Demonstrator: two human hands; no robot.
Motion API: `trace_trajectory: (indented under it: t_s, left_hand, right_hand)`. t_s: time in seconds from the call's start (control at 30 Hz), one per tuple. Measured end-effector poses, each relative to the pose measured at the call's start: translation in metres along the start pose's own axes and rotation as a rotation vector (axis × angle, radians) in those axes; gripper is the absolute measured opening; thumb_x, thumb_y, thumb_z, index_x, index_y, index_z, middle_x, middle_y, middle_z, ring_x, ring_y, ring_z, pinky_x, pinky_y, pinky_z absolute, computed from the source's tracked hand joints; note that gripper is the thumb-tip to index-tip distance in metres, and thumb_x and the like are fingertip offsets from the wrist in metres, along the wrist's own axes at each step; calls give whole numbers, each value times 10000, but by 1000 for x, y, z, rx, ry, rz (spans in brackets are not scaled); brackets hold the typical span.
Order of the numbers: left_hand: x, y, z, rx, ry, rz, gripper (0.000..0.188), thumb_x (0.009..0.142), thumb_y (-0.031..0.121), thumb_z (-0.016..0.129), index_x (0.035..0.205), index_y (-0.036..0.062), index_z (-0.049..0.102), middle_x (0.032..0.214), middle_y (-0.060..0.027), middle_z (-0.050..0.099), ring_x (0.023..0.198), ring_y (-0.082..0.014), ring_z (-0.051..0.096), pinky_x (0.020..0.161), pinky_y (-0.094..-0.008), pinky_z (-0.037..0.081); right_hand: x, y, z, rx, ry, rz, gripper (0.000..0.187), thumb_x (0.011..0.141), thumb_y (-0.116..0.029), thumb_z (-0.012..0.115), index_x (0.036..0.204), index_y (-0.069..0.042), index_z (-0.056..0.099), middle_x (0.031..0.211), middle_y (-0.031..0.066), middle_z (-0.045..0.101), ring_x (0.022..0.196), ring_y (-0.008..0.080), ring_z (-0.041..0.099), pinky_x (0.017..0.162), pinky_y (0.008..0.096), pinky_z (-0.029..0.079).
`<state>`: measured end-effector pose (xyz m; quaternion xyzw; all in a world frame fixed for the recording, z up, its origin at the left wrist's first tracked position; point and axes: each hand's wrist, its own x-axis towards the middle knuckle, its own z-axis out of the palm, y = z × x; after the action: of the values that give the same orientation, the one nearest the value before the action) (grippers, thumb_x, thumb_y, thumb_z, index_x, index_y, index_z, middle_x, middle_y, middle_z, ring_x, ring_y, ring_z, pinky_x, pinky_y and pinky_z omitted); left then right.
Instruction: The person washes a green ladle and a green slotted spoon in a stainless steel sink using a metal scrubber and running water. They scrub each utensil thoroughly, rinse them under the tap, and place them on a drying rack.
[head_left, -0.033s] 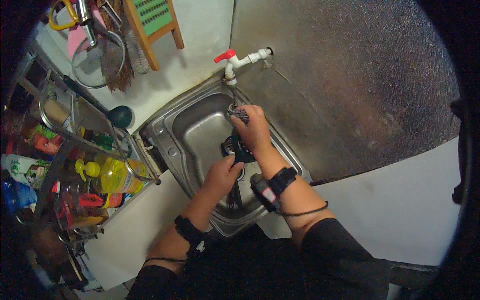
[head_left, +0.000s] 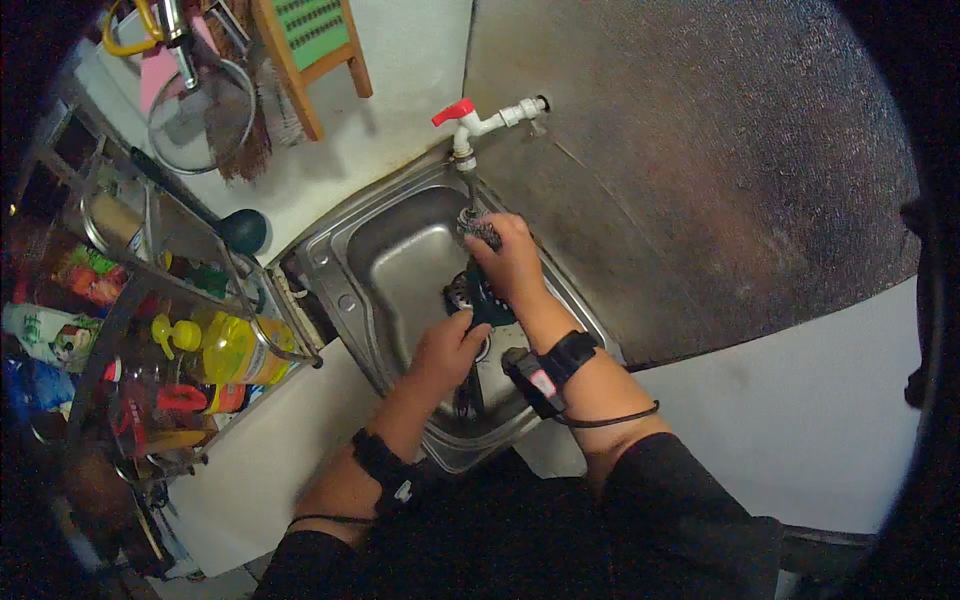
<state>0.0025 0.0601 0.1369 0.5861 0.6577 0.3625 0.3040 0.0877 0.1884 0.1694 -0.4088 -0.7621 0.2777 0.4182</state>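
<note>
Your right hand (head_left: 512, 262) pinches a steel scrubber (head_left: 480, 230) under the tap (head_left: 470, 125), your left hand (head_left: 447, 352) grips a dark utensil (head_left: 487, 300) over the sink (head_left: 400, 250).

A brushed stainless-steel sink (head_left: 400, 260) gleams dully beneath the right hand (head_left: 512, 262), which grips a rough metal scouring pad (head_left: 482, 230) below a white plastic tap (head_left: 480, 122). Beside that hand, the worktop (head_left: 700, 200) looks dark, matt and speckled.

Dark object (head_left: 487, 296) perhaps half hidden
</note>
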Motion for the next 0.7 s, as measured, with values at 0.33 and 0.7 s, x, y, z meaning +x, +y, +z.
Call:
trace_trajectory:
  t_s: [0.33, 0.7]
  left_hand:
    - [-2, 3, 0, 37, -81, -56, 257, 787, 273, 529, 838, 20, 526, 759, -212, 552, 738, -399, 516, 625, -452, 406]
    - [1, 3, 1, 14, -94, -17, 268, 782, 301, 526, 838, 39, 535, 766, -196, 559, 743, -382, 527, 635, -446, 411]
  right_hand:
    - [-17, 21, -4, -78, -291, -214, 208, 622, -100, 624, 816, -48, 569, 946, 133, 547, 896, 324, 511, 770, 355, 424]
    - [-28, 18, -19, -63, -496, -523, 240, 608, -152, 655, 782, -29, 545, 962, 158, 526, 903, 337, 500, 784, 385, 419]
